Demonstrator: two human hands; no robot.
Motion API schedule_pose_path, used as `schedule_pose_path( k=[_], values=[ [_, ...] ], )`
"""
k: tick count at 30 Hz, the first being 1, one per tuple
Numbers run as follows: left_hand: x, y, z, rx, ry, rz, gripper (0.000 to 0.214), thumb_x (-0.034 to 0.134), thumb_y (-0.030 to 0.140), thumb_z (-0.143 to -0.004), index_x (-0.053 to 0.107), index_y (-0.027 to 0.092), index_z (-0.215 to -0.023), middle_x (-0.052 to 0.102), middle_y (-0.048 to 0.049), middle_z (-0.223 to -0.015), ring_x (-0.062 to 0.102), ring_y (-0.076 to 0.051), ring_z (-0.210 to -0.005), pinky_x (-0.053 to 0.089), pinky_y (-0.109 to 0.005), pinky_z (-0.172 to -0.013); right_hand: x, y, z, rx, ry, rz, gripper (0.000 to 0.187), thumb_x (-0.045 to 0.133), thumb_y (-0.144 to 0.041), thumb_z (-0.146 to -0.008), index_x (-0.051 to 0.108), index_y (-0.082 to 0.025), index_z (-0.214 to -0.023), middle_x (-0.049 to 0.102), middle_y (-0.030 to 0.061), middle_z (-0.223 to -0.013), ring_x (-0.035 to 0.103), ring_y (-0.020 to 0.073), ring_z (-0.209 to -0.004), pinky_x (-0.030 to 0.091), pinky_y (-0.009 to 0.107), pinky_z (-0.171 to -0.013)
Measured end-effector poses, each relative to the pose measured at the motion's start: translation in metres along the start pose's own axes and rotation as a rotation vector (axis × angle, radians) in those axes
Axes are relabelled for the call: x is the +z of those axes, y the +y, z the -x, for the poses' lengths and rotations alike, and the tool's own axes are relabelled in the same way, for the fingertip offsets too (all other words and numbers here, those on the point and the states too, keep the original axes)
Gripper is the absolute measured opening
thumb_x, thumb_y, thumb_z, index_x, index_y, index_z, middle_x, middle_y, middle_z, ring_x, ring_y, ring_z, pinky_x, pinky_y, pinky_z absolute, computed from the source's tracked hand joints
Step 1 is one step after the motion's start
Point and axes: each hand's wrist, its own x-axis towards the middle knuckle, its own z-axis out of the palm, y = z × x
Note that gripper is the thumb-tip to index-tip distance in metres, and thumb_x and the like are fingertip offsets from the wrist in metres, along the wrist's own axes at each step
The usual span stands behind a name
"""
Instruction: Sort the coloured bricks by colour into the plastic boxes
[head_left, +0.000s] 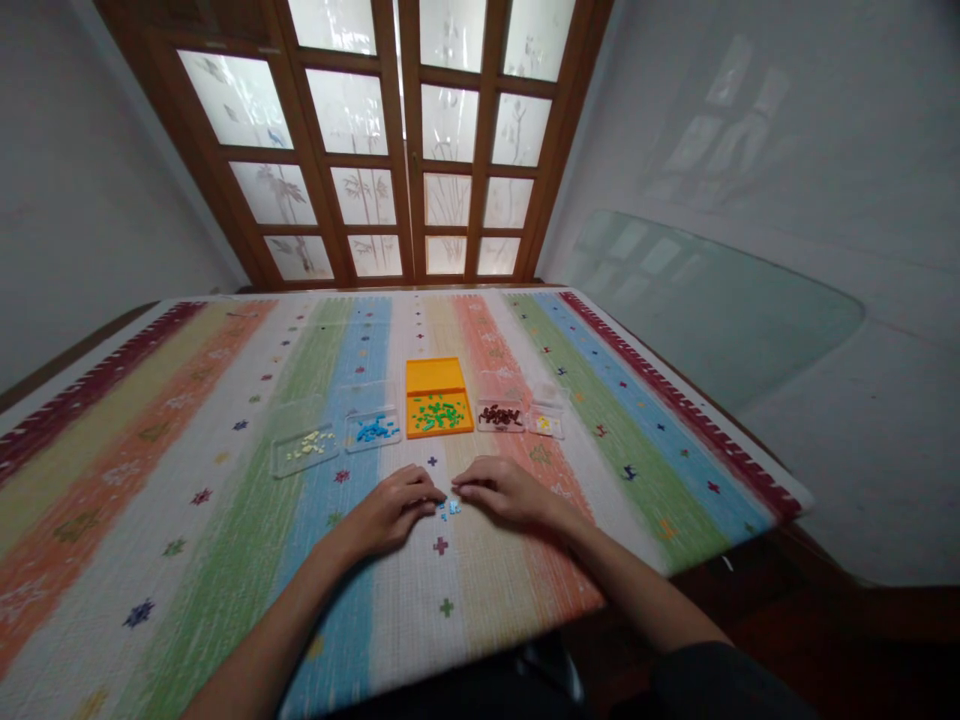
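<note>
Several tiny light blue pieces (451,509) lie on the striped tablecloth between my two hands. My left hand (397,508) rests beside them, fingers curled and thumb close to the index fingertip, the tips at the pieces' left edge. From the other side my right hand (504,488) reaches in with thumb and fingers drawn together just above the pieces. Whatever either pinch holds is too small to make out. Beyond the hands, an orange case (440,435) with its lid raised contains small green pieces (439,412).
Left of the case are clear boxes of blue pieces (375,430) and pale yellow pieces (309,445). To its right are boxes of dark brown pieces (500,415) and yellow-and-white pieces (545,424). The tablecloth (225,560) reaches the table's near edge.
</note>
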Motion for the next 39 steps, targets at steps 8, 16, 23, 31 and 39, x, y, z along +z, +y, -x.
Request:
schedule_pose_path(
  k=[8,16,23,31,39],
  values=[
    [0.006,0.008,-0.004,-0.05,-0.023,-0.036,0.042,0.072,0.025,-0.089,0.062,0.023,-0.13,0.061,-0.006,-0.109,0.061,-0.021,-0.101,0.053,-0.037,-0.091,-0.006,0.009,0.007,0.153,0.221,0.042,0.019,0.06,-0.02,-0.095,0.076,-0.019,-0.105,0.077,0.008,-0.097,0.069,0.0185,-0.084,0.052,0.031,-0.078],
    [0.022,0.018,-0.019,0.006,0.009,-0.111,0.019,0.066,0.021,-0.094,0.066,0.022,-0.113,0.058,-0.0046,-0.098,0.059,-0.019,-0.088,0.053,-0.032,-0.082,-0.005,0.014,0.006,0.157,0.329,0.037,0.018,0.06,-0.02,-0.093,0.076,-0.02,-0.1,0.076,0.0065,-0.092,0.067,0.0183,-0.079,0.051,0.031,-0.074],
    [0.033,0.02,-0.028,-0.001,0.01,-0.183,0.008,0.058,0.021,-0.098,0.064,0.021,-0.104,0.053,-0.0026,-0.095,0.059,-0.017,-0.084,0.053,-0.032,-0.08,-0.006,0.011,0.005,0.126,0.349,0.029,0.02,0.057,-0.019,-0.093,0.076,-0.018,-0.1,0.076,0.0077,-0.093,0.067,0.0191,-0.081,0.051,0.032,-0.076],
    [0.04,0.022,-0.027,-0.01,-0.051,-0.251,0.026,0.042,0.011,-0.099,0.066,0.021,-0.101,0.055,-0.0058,-0.096,0.053,-0.019,-0.082,0.05,-0.031,-0.074,-0.006,0.013,0.006,0.125,0.349,0.068,0.019,0.059,-0.017,-0.092,0.076,-0.019,-0.099,0.076,0.0069,-0.09,0.066,0.0181,-0.078,0.051,0.031,-0.075],
    [0.038,0.04,-0.027,-0.025,-0.146,-0.237,0.024,0.038,0.011,-0.099,0.061,0.019,-0.097,0.059,-0.0071,-0.102,0.054,-0.02,-0.095,0.05,-0.032,-0.087,-0.004,0.016,0.007,0.093,0.344,0.109,0.017,0.06,-0.018,-0.093,0.076,-0.018,-0.099,0.075,0.0064,-0.088,0.065,0.0172,-0.077,0.05,0.03,-0.074]
  ],
)
